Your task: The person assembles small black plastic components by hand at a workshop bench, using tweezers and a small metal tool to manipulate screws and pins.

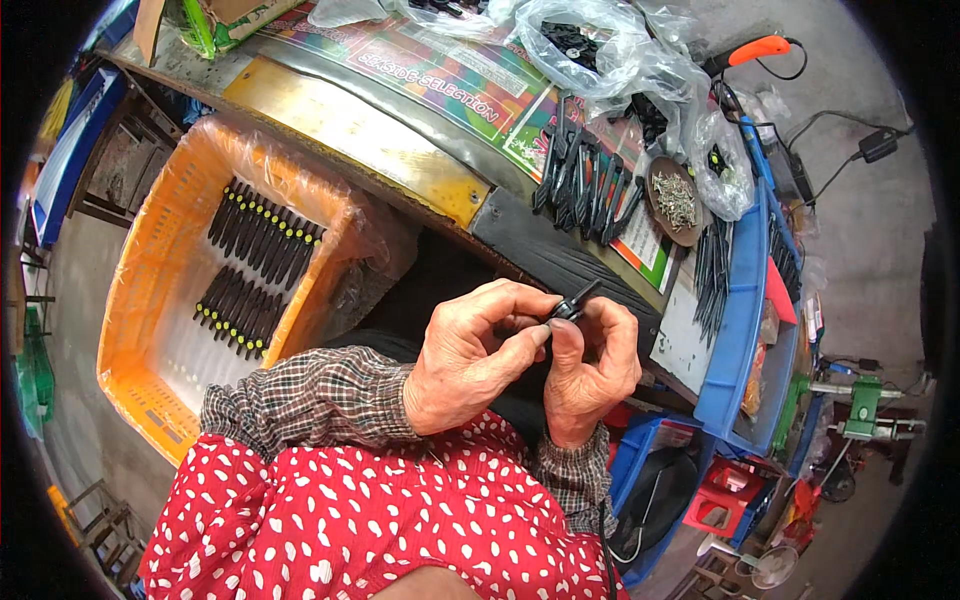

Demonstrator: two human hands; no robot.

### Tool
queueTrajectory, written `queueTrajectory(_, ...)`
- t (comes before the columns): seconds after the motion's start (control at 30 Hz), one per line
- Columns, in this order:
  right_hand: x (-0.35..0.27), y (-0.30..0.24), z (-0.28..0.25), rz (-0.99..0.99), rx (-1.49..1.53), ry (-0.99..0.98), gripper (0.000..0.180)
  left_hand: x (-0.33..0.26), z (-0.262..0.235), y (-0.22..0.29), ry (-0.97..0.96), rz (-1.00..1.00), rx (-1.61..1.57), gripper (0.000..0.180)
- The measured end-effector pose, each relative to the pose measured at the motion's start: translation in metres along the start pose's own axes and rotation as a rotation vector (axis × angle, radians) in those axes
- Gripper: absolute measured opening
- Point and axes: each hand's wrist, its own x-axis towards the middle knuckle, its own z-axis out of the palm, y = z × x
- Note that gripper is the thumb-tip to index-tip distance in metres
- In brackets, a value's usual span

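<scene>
Over my lap, both hands come together at the table's near edge around a small black plastic part (568, 309) with a thin stem pointing up and right. My left hand (478, 350) pinches it between thumb and forefinger from the left. The thumb and bent fingers of my right hand (592, 375) close on its other side. My fingertips hide much of the part, so its full shape does not show. Nearest to the hands on the table are several long black plastic pieces (585, 180). Beside them stands an oval brown dish (660, 215) of small screws (675, 198).
To the left, a plastic-lined orange crate (150, 225) holds rows of black pieces (262, 235) with yellow-green dots. Clear bags (570, 75) of black parts lie at the back. A blue bin (735, 375) bounds the right side, near an orange-handled tool (758, 50) with a cord.
</scene>
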Motion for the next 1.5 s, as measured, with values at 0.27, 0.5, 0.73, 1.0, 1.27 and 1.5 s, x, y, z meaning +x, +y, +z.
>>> queueTrajectory(0.27,0.003,0.010,-0.006,-0.021,-0.079,-0.130,0.027,0.000,0.000,-0.003,0.015,0.004,0.004,0.022)
queueTrajectory(0.5,0.003,0.000,-0.010,0.336,0.444,-0.224,0.058,0.001,-0.001,-0.002,-0.001,0.043,0.008,0.022)
queueTrajectory(0.73,0.012,0.008,-0.012,0.494,0.511,-0.206,0.057,-0.002,-0.004,-0.005,-0.015,0.083,0.129,0.021)
queueTrajectory(1.0,0.009,0.008,-0.010,0.426,0.531,-0.224,0.057,0.000,0.000,-0.007,0.010,0.186,0.070,0.021)
queueTrajectory(1.27,0.006,0.009,-0.009,0.347,0.563,-0.333,0.062,-0.003,-0.001,-0.005,0.012,0.129,0.107,0.022)
queueTrajectory(1.5,-0.001,0.003,-0.010,0.415,0.605,-0.285,0.064,-0.002,-0.004,-0.005,-0.013,0.158,0.140,0.022)
